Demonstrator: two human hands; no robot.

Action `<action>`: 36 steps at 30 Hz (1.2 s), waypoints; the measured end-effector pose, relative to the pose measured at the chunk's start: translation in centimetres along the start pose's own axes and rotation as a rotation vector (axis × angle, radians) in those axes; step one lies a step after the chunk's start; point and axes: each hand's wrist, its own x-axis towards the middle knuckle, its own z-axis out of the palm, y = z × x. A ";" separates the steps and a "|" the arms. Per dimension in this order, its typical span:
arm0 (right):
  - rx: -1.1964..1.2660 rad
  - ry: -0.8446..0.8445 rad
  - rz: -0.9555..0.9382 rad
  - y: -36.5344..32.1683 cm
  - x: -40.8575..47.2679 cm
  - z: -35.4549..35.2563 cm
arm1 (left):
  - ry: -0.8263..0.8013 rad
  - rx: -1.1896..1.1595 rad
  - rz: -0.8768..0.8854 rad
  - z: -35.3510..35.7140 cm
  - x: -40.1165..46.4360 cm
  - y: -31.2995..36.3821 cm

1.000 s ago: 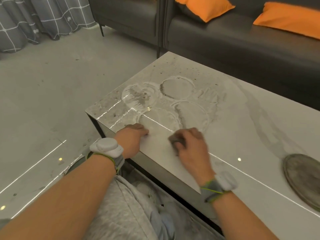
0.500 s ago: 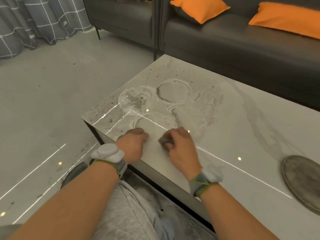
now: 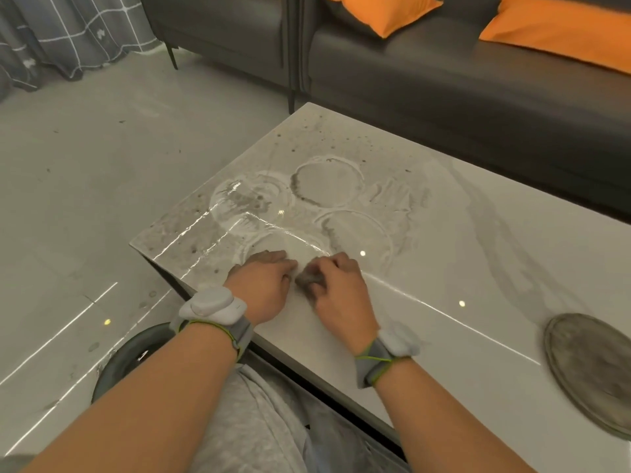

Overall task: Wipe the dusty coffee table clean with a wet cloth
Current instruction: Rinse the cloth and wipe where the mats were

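A grey cloth [image 3: 309,280] is gripped by the right hand [image 3: 338,291] on the dusty table [image 3: 444,268]; the left hand [image 3: 264,285] is laid flat beside it

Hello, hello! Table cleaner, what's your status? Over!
Right hand grips cloth, near table edge. Left hand rests flat beside it. Dust rings not yet wiped. Round tray far right.

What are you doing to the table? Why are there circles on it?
A person is wiping a dusty coffee table. The right hand grips a small grey cloth near the front edge, and the left hand rests on the tabletop beside it. The circles are ring marks in the dust, not yet wiped away. A round tray sits farther right.
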 end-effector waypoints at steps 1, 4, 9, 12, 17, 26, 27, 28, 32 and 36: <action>0.042 0.013 0.021 0.6 -0.2 -0.9 | -0.012 0.003 -0.014 0.1 0.1 0.0; 0.064 0.175 0.146 4.2 -0.8 -4.1 | -0.031 0.006 -0.026 0.4 0.7 -0.1; -0.122 0.221 0.293 5.9 0.8 -4.2 | 0.000 0.002 -0.005 0.3 1.8 0.4; -0.103 0.112 0.047 2.5 2.2 -0.7 | 0.024 -0.040 -0.007 0.2 2.2 0.4; -0.020 0.046 -0.071 0.9 2.5 0.2 | 0.029 -0.068 -0.019 0.0 2.2 0.6; -0.182 0.240 0.256 8.2 2.6 -6.1 | 0.042 -0.011 -0.060 0.1 2.4 1.1; -0.172 0.201 0.196 7.3 3.1 -5.2 | 0.049 0.005 -0.067 0.1 2.4 1.2; -0.145 0.157 0.124 6.2 3.4 -4.1 | 0.049 0.020 -0.072 0.1 2.4 1.5; -0.057 0.003 -0.081 2.3 3.7 -1.0 | 0.012 0.035 -0.067 -0.1 2.4 1.5; 0.023 0.073 -0.058 3.7 3.2 -3.0 | -0.009 0.029 -0.075 -0.1 2.3 1.7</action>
